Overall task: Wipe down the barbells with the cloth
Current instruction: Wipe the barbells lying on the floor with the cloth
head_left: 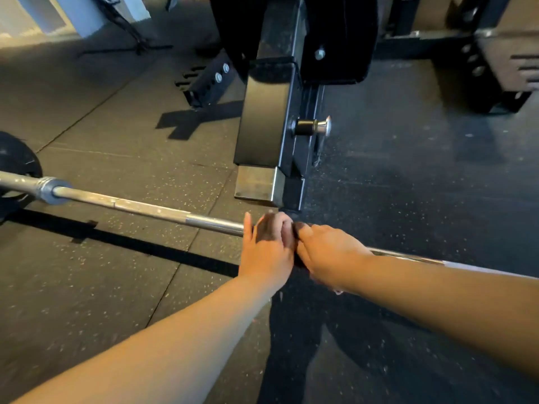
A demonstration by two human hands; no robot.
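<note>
Item: barbell [151, 209], steel shaft lying low over the speckled rubber floor [116, 272], running from a black plate [17, 161] at far left to the right edge of view, just in front of the black rack upright [271, 118]. Left hand [267, 249] and right hand [328, 253] sit side by side, touching, both curled over the shaft near its middle. Cloth [297, 228]: only a dark sliver shows between the hands; which hand actually pinches it cannot be told. Step in hand, by judgement: wiping the central shaft. Recommended handling: wrap the cloth fully around the bar, squeeze firmly, draw outward along the knurling toward the collar [49, 189], rotating to reach the underside.
</note>
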